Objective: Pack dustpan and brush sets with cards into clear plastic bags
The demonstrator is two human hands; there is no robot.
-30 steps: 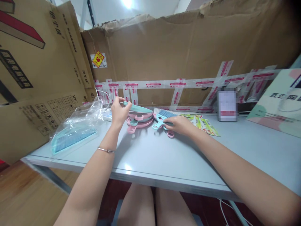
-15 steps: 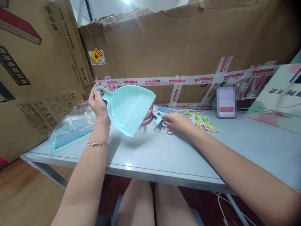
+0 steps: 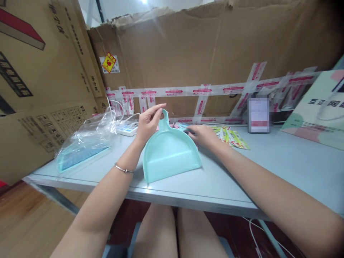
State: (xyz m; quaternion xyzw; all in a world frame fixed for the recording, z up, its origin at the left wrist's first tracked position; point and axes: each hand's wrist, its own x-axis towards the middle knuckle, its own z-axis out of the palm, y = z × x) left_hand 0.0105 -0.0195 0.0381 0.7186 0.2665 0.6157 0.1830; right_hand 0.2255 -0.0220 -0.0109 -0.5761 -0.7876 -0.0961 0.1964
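My left hand [image 3: 150, 122] grips the short looped handle of a light teal dustpan [image 3: 170, 147]. The pan hangs tilted over the table's front part, its open inner face towards me and its straight lip low. My right hand [image 3: 201, 135] is closed just behind the pan's upper right edge, at a light teal piece [image 3: 182, 126]. What its fingers pinch is mostly hidden, and I cannot make out its kind. Bits of pink show beside the dustpan handle, largely covered by the pan.
On the left lies a plastic-wrapped teal dustpan with blue bristles [image 3: 83, 157]. A white power strip [image 3: 127, 129], green-yellow packets [image 3: 232, 138] and a phone-like screen [image 3: 258, 114] stand along the back. Large cardboard boxes [image 3: 172, 53] wall the grey table [image 3: 274, 161].
My left hand has swung the dustpan right and down, turning its handle upwards and its lip towards me. It now covers the pink and teal things. My right hand has barely moved.
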